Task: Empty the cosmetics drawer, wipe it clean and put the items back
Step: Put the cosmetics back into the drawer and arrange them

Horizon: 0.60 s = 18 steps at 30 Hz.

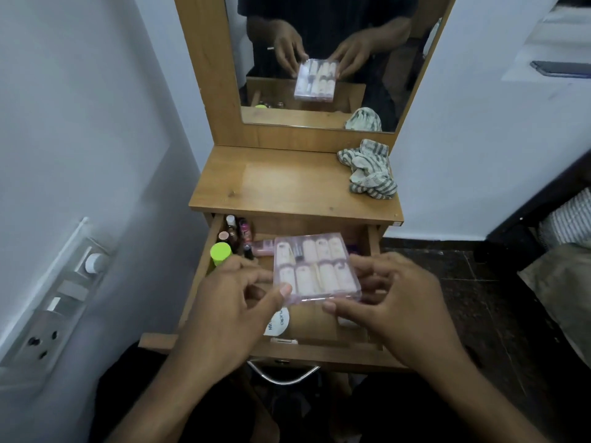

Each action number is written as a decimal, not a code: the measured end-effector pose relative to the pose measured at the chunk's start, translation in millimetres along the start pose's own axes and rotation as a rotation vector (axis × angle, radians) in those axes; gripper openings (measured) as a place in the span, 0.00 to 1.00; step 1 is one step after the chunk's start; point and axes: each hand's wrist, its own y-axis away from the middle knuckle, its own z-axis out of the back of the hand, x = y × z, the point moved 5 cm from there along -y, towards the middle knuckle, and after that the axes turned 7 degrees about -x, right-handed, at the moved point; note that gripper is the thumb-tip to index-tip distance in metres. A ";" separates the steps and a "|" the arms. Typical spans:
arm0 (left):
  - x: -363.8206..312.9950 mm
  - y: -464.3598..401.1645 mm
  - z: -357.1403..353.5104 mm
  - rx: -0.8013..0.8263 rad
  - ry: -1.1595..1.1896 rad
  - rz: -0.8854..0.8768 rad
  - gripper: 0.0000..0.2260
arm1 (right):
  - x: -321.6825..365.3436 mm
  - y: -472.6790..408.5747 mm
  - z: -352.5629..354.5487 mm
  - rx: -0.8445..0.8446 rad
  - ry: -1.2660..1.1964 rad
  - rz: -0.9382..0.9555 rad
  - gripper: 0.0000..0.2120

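While partly hidden, drawer [204,266] contents.

The clear case [315,269] hides much of the drawer [204,266] floor.

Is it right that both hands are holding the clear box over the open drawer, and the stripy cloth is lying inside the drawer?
Not quite. Both hands, left and right, do hold the clear box over the open drawer, but the head view shows the stripy cloth lying on the tabletop, not inside the drawer.
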 end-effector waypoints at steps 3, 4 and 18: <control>21.8 -2.9 -23.1 0.056 -0.070 0.044 0.06 | -22.7 3.6 -10.4 0.019 0.023 -0.062 0.25; 31.8 -8.0 -29.6 0.066 -0.067 0.071 0.06 | -30.7 2.6 -16.0 0.028 0.024 -0.090 0.24; 66.1 -48.1 -54.4 0.118 -0.348 0.054 0.17 | -68.5 -19.6 -70.0 0.156 0.190 -0.218 0.21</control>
